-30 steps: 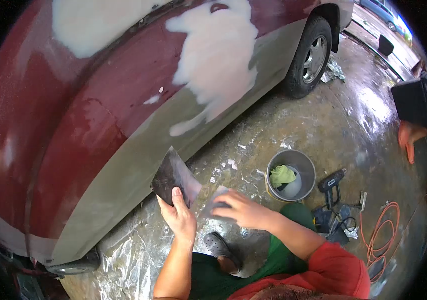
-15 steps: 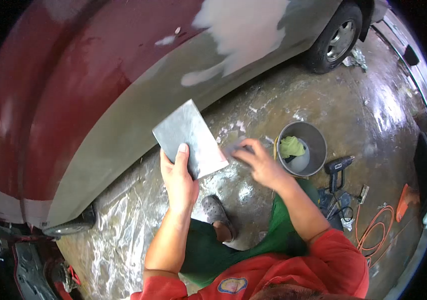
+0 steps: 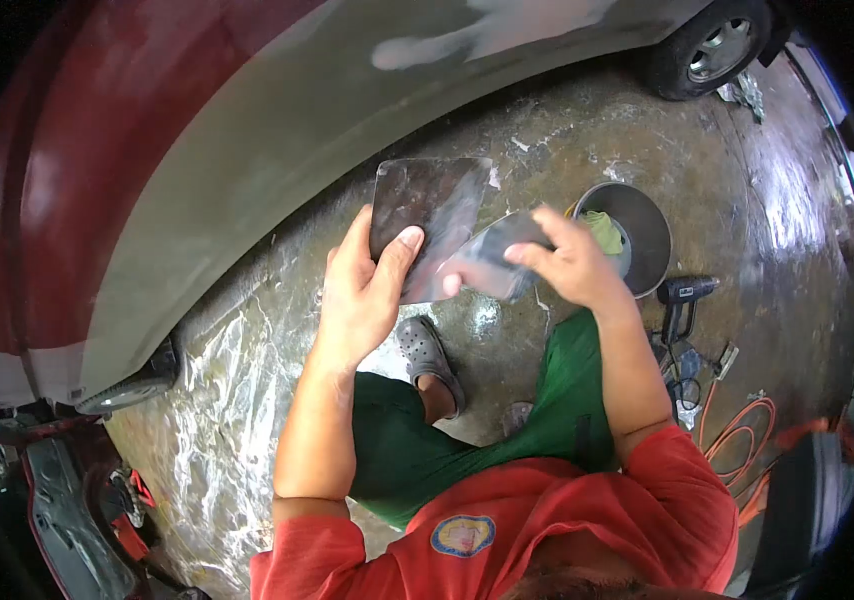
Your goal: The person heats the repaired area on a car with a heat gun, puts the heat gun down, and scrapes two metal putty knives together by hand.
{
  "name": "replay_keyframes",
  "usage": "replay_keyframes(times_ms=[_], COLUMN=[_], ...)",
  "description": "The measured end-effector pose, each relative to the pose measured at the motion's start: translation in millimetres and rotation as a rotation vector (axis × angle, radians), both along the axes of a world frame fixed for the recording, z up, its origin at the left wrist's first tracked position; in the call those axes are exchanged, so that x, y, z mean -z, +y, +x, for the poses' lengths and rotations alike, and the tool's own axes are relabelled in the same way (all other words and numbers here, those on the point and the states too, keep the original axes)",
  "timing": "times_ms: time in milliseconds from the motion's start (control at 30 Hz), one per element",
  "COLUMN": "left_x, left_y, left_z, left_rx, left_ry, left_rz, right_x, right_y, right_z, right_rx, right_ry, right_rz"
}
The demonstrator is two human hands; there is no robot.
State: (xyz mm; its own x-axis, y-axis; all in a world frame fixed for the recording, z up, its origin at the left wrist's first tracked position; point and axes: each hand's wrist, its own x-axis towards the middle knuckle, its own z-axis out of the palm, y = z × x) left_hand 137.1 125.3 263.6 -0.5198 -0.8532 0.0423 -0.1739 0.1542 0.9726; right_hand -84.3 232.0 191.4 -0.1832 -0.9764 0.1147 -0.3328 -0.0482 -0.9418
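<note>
Over the shiny, streaked floor (image 3: 237, 400), a thin dark plate (image 3: 427, 200) lies in the person's left hand (image 3: 362, 290), the thumb pressed on its near face and the other fingers partly hidden behind its edge. The right hand (image 3: 572, 260) pinches a smaller flat sheet (image 3: 502, 242) between thumb and fingers. This sheet overlaps the plate's right side in view; whether the two touch cannot be told. Blur softens the sheet's outline, and a small pinkish lump (image 3: 452, 284) near its lower left is hard to identify. Pale, cloudy smears streak the plate, which is roughly rectangular. Just beyond the right hand, a round grey bucket (image 3: 652, 215), partly covered by that hand, holds a crumpled lime-green cloth (image 3: 602, 232). The car's (image 3: 247, 180) curved maroon and dull olive-grey side is cut off above.
</note>
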Motion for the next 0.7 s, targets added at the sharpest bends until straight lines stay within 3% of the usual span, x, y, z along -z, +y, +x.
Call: replay_keyframes(times_ms=[67, 133, 167, 200, 267, 333, 400, 433, 567, 700], left_x=[-0.7, -2.9, -9.1, -7.2, -6.0, 2.2, 7.5, 6.9, 10.7, 18.1], left_y=[0.8, -1.3, -2.6, -4.9, -7.5, -13.7, -14.4, -12.0, -10.9, -16.8], left_z=[0.3, -0.2, 2.8, 3.6, 7.4, 10.5, 13.5, 11.4, 4.4, -3.1], left_rx=[-0.031, -0.128, -0.174, -0.214, -0.325, -0.416, -0.433, -0.434, -0.461, -0.365], left_ry=[0.01, 0.263, 0.27, 0.393, 0.526, 0.583, 0.556, 0.547, 0.57, 0.491], left_rz=[0.0, 0.043, -0.042, -0.088, -0.093, -0.178, -0.184, -0.186, -0.229, -0.234], right_x=[-4.0, -12.7, -18.0, -16.1, -2.4, 51.8, 146.5, 195.2, 216.9, 189.1], right_y=[1.7, 4.3, 3.7, 3.3, -4.4, -18.9, -72.4, -76.5, -76.9, -81.3], right_z=[13.1, 18.6, 18.5, 21.0, 19.0, 13.1, -9.1, -25.3, -27.9, -14.0], right_rx=[-0.095, -0.259, -0.396, -0.488, -0.649, -0.561, 0.072, 0.166, 0.311, 0.315], right_ry=[0.069, 0.096, 0.079, -0.016, -0.115, -0.369, 0.348, 0.401, 0.441, 0.348], right_rz=[0.001, 0.09, 0.249, 0.153, 0.21, 0.24, 0.361, 0.462, 0.596, 0.658])
